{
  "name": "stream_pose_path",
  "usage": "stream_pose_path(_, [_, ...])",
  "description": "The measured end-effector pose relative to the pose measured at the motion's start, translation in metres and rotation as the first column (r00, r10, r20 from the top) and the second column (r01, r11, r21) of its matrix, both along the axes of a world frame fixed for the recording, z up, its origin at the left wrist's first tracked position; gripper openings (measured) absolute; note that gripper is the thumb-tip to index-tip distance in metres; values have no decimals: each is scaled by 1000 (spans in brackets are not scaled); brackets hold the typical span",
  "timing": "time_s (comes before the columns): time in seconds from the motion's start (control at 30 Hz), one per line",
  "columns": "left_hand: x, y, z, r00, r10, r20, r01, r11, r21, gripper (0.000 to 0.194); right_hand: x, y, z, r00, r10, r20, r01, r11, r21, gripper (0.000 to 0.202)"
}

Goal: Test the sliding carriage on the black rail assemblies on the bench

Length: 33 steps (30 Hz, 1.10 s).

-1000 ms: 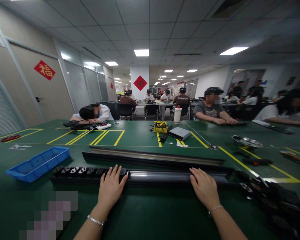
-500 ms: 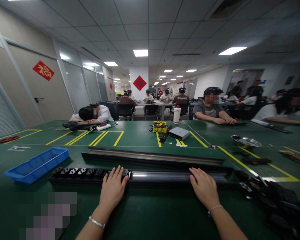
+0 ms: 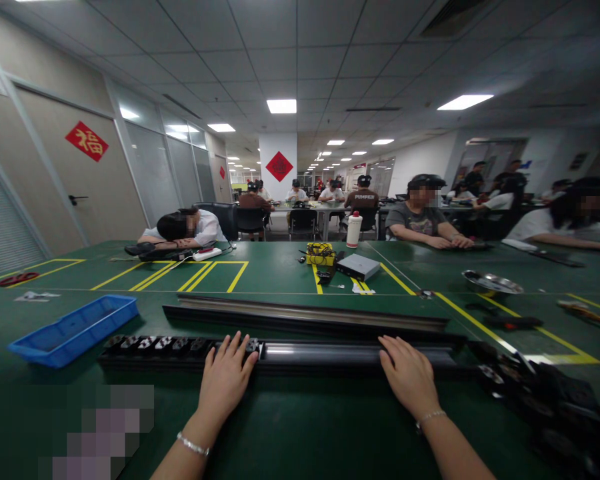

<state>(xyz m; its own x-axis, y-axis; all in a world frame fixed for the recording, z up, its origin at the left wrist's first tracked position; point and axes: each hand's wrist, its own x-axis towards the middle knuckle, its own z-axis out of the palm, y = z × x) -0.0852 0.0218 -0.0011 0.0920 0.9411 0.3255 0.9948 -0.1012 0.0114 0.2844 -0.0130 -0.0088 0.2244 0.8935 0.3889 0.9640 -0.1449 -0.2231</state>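
A long black channel-shaped rail [image 3: 320, 355] lies crosswise on the green table in front of me. Its left part holds a row of several black modules with metallic faces [image 3: 164, 343]. My left hand [image 3: 229, 369] rests flat over the right end of that row, fingers stretched out and covering part of it. Farther right, my right hand [image 3: 407, 370] lies over the bare stretch of the rail, fingers extended, with nothing gripped. Behind, roughly parallel, lies a second long rail [image 3: 310, 315]. A dark heap of similar black modules [image 3: 545, 400] sits to the right.
On the left stands a blue plastic tray [image 3: 75, 330]. Toward the back are a yellow block with black cable [image 3: 321, 254], a grey box [image 3: 359, 267] and a white bottle [image 3: 353, 230]. A metal bowl [image 3: 493, 282] stands at right. Several people sit around this table and beyond.
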Motion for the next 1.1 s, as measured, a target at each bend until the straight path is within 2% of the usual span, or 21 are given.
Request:
stream_pose_path(0.27, [2, -2, 4, 1000, 5, -5, -5, 999, -37, 52, -2, -2, 5, 1000, 3, -17, -3, 1000, -15, 48])
stream_pose_path(0.8, [6, -3, 0, 1000, -11, -21, 12, 1000, 22, 50, -3, -2, 5, 1000, -13, -2, 13, 1000, -18, 48])
stream_pose_path(1.1, [23, -11, -2, 995, -102, 5, 102, 994, 46, 51, -3, -2, 5, 1000, -8, -21, 7, 999, -43, 49])
